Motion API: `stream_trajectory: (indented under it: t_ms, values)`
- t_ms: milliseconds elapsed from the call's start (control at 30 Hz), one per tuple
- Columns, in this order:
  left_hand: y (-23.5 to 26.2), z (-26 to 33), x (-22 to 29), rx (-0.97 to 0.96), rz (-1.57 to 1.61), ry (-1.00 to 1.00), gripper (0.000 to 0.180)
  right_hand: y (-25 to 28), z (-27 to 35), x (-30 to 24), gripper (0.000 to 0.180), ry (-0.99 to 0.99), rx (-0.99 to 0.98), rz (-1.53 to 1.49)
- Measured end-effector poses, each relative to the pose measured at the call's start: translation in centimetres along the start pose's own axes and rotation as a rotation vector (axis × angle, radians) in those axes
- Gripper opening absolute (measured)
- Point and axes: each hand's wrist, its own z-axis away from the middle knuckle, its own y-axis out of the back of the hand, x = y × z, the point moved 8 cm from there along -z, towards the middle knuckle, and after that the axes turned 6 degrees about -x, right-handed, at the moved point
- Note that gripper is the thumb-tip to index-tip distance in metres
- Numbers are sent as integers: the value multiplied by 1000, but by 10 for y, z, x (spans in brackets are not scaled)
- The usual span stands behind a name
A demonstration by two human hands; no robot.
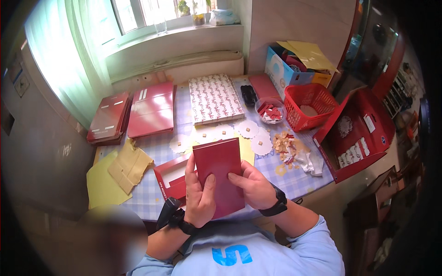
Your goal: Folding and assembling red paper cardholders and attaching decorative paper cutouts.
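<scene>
Head view looks down on a person seated at a table with a blue-and-white checked cloth (294, 177). Both bare hands are closed on a flat dark-red rectangular cardboard piece (220, 177), held tilted just above the near table edge. The left hand (199, 195) wraps its left long edge, thumb laid across the face and fingers behind; the right hand (252, 185) clasps the right edge, thumb pressing the front. Neither hand is open, and both grip the same card.

Just behind and to the left of it lies an open red cardboard box tray (171, 177), partly hidden by the card. Farther back sit two stacks of flat red folded cartons (152, 109), a patterned white-and-red sheet stack (215, 98), white paper doilies (247, 129), a heap of torn paper scraps (286, 146), yellow paper sheets (120, 171), a red plastic basket (309, 106) and a large open red gift box (357, 135) at the right.

By the look of it, the work is at the stage of folding or shaping the red card by hand. A next move would likely call for firm thumb pressure along a crease while the fingers steady the back.
</scene>
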Motion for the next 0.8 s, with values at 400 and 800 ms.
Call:
stream_trajectory:
  t_ms: [400, 800]
  values:
    - [-1, 18, 25, -149, -593, -491, 79, -16, 13, -36, 20, 445, -84, 464]
    - [13, 15, 51, -197, -694, -653, 53, -60, 50, -67, 33, 1023, -116, 1447]
